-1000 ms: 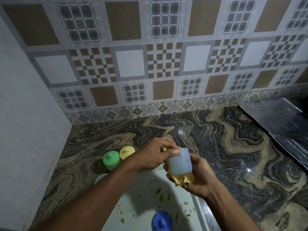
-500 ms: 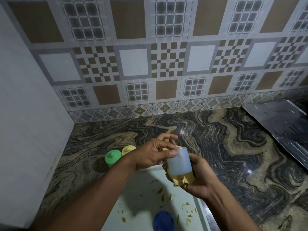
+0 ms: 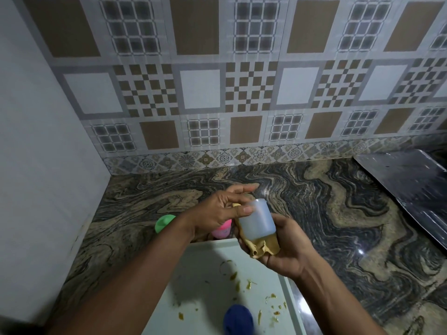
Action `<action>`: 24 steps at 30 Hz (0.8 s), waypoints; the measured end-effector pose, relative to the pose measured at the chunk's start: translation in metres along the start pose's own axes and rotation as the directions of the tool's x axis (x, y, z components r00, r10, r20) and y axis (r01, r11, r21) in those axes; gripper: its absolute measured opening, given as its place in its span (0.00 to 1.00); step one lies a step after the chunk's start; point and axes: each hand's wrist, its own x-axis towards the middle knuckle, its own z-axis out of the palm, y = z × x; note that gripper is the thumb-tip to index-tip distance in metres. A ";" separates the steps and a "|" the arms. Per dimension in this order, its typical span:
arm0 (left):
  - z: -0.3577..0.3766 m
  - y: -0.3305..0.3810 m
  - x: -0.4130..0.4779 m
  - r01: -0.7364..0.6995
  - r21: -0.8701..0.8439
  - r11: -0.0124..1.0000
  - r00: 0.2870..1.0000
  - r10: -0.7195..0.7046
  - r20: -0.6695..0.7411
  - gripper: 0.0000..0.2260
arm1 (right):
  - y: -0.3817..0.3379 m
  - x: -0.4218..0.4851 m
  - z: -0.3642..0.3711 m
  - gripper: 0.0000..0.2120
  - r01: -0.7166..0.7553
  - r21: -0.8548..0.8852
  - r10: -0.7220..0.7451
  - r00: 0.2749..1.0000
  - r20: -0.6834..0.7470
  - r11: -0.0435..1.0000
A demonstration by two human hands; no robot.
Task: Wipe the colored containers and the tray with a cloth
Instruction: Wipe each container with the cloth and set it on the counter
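Translucent white container [image 3: 256,222] sits at centre of the head view, cradled in my right hand [image 3: 286,247] on a tan cloth [image 3: 262,246]. Left hand [image 3: 217,213] fingers pinch its rim at 10 o'clock. Judged light, rigid, slippery; grip the sidewall. Tray [image 3: 205,262] lies at 6 o'clock.

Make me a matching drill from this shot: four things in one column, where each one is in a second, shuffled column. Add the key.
Things:
1. white container
2. green container
3. blue container
4. cloth

Places:
A. standing on the tray, at the near edge of the picture
B. on the counter, left of the left forearm
C. bunched in the right hand under the white container
D. held up between both hands

Pairs: 1-D, 2-B, 3-A, 4-C
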 end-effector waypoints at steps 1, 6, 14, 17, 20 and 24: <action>0.000 -0.001 0.000 0.008 -0.004 1.000 1.000 -0.008 -0.028 0.06 | -0.002 0.002 0.001 0.20 0.013 -0.002 -0.013 1.000 -0.013 1.000; 0.002 -0.001 0.004 0.005 0.230 0.973 0.982 0.038 -0.184 0.14 | -0.004 0.012 0.008 0.18 0.426 -0.400 -0.523 0.835 -0.171 0.811; -0.003 -0.002 -0.005 -0.056 0.096 0.994 0.997 0.061 -0.046 0.06 | -0.001 0.003 0.014 0.21 0.065 -0.088 -0.071 0.995 -0.064 0.994; -0.004 -0.003 -0.007 -0.037 0.138 0.990 0.995 0.050 -0.088 0.07 | -0.005 0.006 0.012 0.20 0.175 -0.183 -0.200 0.972 -0.125 0.967; -0.001 0.007 -0.002 -0.035 0.219 0.975 0.991 0.062 -0.121 0.08 | -0.003 0.009 0.015 0.17 0.387 -0.411 -0.485 0.858 -0.166 0.825; 0.001 0.007 0.003 -0.094 0.252 0.963 0.987 0.123 -0.101 0.08 | -0.002 0.006 0.014 0.18 0.320 -0.321 -0.375 0.918 -0.126 0.891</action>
